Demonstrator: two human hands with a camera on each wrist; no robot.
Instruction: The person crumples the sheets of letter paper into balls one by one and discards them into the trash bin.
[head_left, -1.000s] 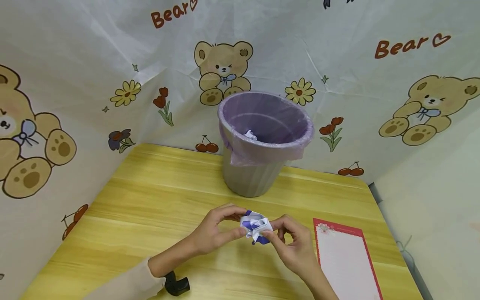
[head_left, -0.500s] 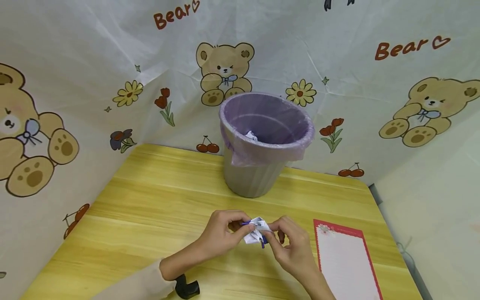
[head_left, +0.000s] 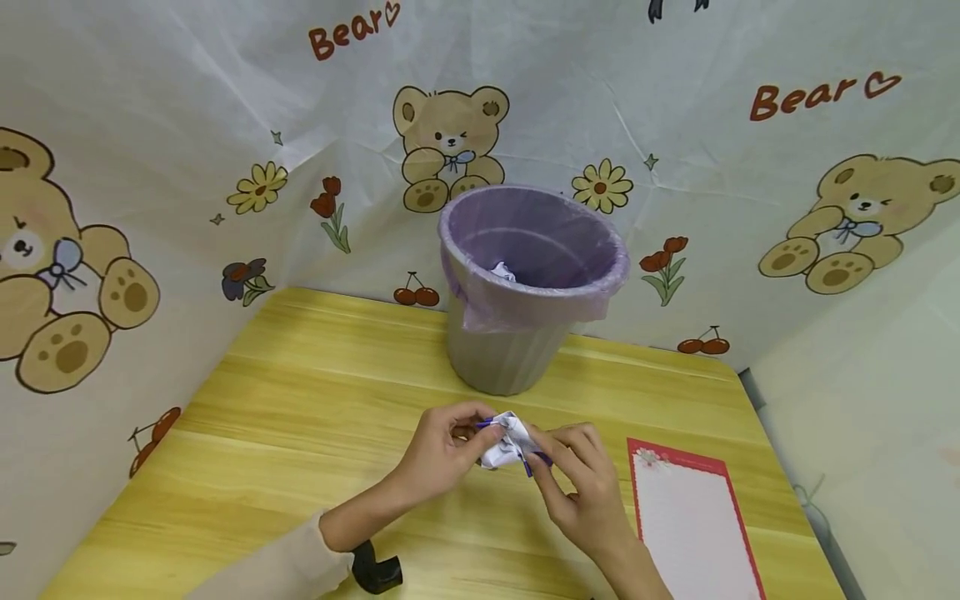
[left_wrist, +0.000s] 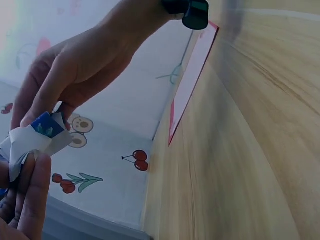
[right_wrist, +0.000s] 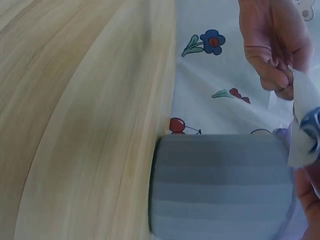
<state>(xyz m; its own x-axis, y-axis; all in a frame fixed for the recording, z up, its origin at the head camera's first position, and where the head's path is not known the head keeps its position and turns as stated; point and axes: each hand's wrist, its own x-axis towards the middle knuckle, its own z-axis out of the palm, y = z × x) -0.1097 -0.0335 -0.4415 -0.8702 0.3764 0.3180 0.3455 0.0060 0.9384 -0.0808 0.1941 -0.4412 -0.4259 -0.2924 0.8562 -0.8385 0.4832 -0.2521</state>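
A crumpled piece of white paper with blue-purple printing (head_left: 504,446) is held above the table between both hands. My left hand (head_left: 442,450) pinches its left side between thumb and fingers. On the right side, my right hand (head_left: 581,483) grips the edge with thumb and fingertips. The left wrist view shows the folded paper (left_wrist: 37,137) with a blue printed patch facing up, and the right hand (left_wrist: 60,80) behind it. In the right wrist view the paper (right_wrist: 305,125) is partly cut off at the frame's edge.
Behind the hands stands a grey trash can (head_left: 502,358) lined with a purple bag; a crumpled white paper (head_left: 502,271) lies inside. A red-bordered sheet (head_left: 693,517) lies on the wooden table (head_left: 300,400) at right. A black wrist strap mount (head_left: 377,573) hangs by the left wrist.
Both hands keep hold of the paper, which has been turned and folded smaller, showing more white. In the last half second the hands have risen slightly.
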